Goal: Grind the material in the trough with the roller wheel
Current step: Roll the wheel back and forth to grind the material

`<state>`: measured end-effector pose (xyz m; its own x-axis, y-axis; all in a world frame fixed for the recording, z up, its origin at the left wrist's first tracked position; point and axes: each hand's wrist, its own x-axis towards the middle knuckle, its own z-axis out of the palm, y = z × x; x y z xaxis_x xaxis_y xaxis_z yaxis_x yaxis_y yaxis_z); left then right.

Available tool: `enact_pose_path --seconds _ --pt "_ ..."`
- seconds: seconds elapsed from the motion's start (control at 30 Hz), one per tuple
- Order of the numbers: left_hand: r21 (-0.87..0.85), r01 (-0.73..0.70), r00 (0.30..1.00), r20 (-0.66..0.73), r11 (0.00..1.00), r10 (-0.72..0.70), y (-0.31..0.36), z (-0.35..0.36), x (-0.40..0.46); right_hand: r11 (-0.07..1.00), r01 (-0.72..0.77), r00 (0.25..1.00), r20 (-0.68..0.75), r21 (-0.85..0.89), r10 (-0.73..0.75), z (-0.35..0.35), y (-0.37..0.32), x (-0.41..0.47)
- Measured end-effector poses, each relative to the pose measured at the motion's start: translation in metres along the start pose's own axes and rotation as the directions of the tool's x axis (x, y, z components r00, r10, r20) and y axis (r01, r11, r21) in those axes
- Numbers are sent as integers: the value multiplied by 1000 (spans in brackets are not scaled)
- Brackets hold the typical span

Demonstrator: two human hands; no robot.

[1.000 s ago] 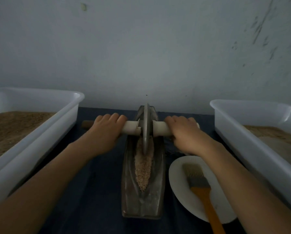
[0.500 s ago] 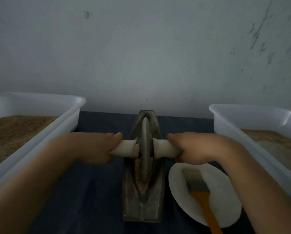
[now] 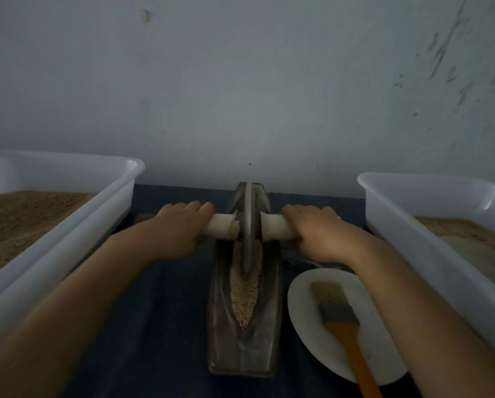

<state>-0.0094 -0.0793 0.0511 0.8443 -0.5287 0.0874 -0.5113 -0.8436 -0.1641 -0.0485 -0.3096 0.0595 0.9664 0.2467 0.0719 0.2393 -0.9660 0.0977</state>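
Observation:
A long grey metal trough (image 3: 224,334) lies lengthwise on the dark blue table in front of me. Pale granular material (image 3: 243,297) fills its groove. The thin metal roller wheel (image 3: 249,225) stands upright in the groove at the far half of the trough. A pale axle handle (image 3: 222,227) passes through the wheel. My left hand (image 3: 177,228) grips the handle's left side, fingers curled over it. My right hand (image 3: 318,231) grips the right side the same way. The wheel's lower edge is sunk in the material.
A white plastic bin (image 3: 77,225) with brown powder stands at the left, another white bin (image 3: 412,225) with brownish material at the right. A white plate (image 3: 303,305) near the trough's right side carries an orange-handled brush (image 3: 344,328). A grey wall rises just behind.
Both hands pulled the wheel toward me along the trough, then pushed it back to the far half. More of the material lies uncovered in the near groove now than half a second ago.

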Motion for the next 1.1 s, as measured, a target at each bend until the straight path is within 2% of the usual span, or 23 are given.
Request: enact_pose_path --seconds 0.07,0.13,0.2,0.3,0.4,0.5,0.57,0.67,0.8,0.9,0.97,1.1 --pt "53 31 984 -180 998 -21 0 14 7 999 -8 989 -147 -31 4 11 4 7" --pt "31 53 952 -302 998 -41 0 24 11 998 -10 967 -254 -61 -6 20 7 11" --pt "12 65 935 -349 998 -57 1 28 14 998 -9 957 -288 -56 -7 24 7 12" --pt "18 63 940 -337 998 -53 1 27 13 998 -14 967 -253 -53 0 22 5 9" --pt "4 44 977 -208 999 -42 2 17 5 999 -14 995 -97 -36 10 9 0 2" --pt "-14 -9 999 40 1000 10 5 -3 -9 1000 18 993 119 -2 -17 -11 -6 -13" --pt "-65 -45 977 206 997 58 7 -17 -20 998 44 972 230 34 -51 -21 -10 -24" --pt "-166 -55 918 379 985 115 9 -36 -35 994 102 946 305 50 -112 -31 -14 -36" --pt "-221 -58 885 440 973 153 9 -45 -42 989 137 939 310 57 -148 -34 -15 -40" --pt "-246 -31 907 401 969 131 8 -38 -36 993 101 955 275 54 -112 -30 -14 -32" --pt "-204 -23 940 329 979 90 7 -29 -28 998 64 976 206 16 -66 -24 -13 -24" --pt "-66 3 998 58 998 0 2 -3 -6 999 8 1000 -27 -35 -9 -1 -5 -5"
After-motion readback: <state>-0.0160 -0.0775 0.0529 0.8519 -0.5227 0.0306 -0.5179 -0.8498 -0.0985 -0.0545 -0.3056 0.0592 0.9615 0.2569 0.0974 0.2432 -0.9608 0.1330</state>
